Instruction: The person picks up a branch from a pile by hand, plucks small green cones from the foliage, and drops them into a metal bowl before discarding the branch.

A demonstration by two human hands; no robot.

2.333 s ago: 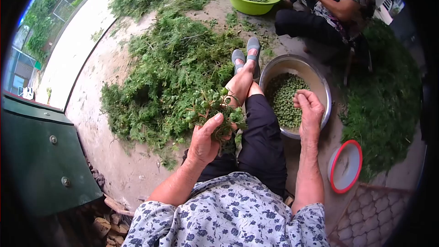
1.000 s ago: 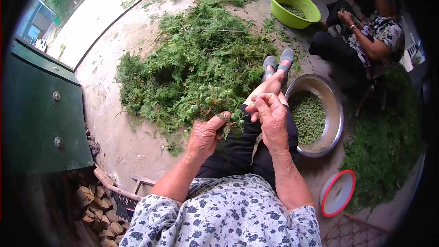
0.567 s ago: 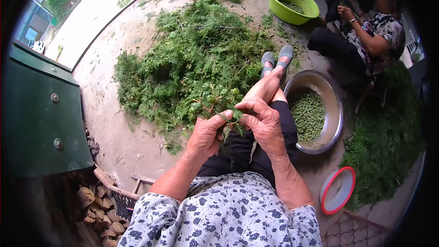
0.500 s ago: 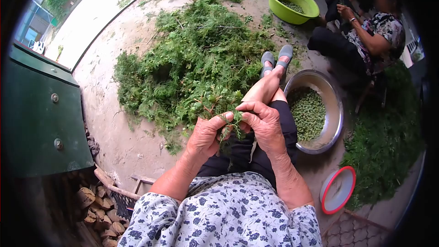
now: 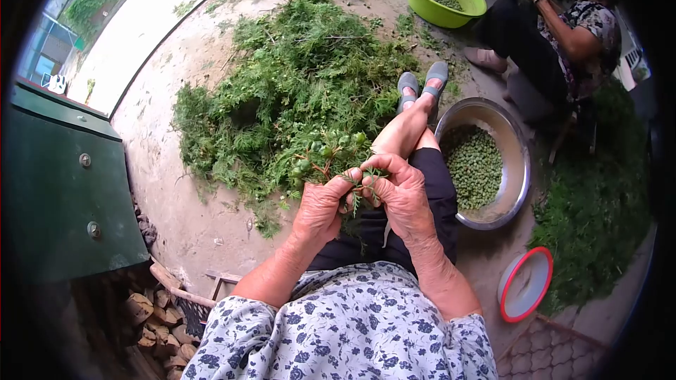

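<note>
Head view, looking down over a flowered blouse to the lap. Left hand (image 5: pixel 320 204) is clenched around the lower stems of a sprig (image 5: pixel 327 155), thumb pressed on top; gripping low probably leaves the tip with its round green cones standing free above the fist. Right hand (image 5: pixel 401 193) meets it from the other side, fingertips pinched on a thin shoot of the same sprig just beside the left thumb. Both hands are closed on it, knuckles nearly touching. The sprig sits over the knees, above dark trousers.

Legs are stretched out and crossed at the ankles, grey shoes (image 5: pixel 422 84) resting at the edge of a large heap of cut greenery (image 5: pixel 303 77). A steel bowl (image 5: pixel 524 169) stands on the ground just beside the right leg, partly filled with loose green cones (image 5: pixel 475 165); it looks set there to be within the right hand's easy reach. A red-rimmed dish (image 5: pixel 524 285) lies nearer the body, apart from the bowl.

Ground is bare concrete (image 5: pixel 183 218), outdoors, in daylight. A second green heap (image 5: pixel 591 218) is on the right. Another person (image 5: pixel 563 35) sits beyond the bowl, with a green basin (image 5: pixel 440 17) close by. A dark green metal box (image 5: pixel 63 190) stands to the left, with stacked firewood (image 5: pixel 151 309) below it.
</note>
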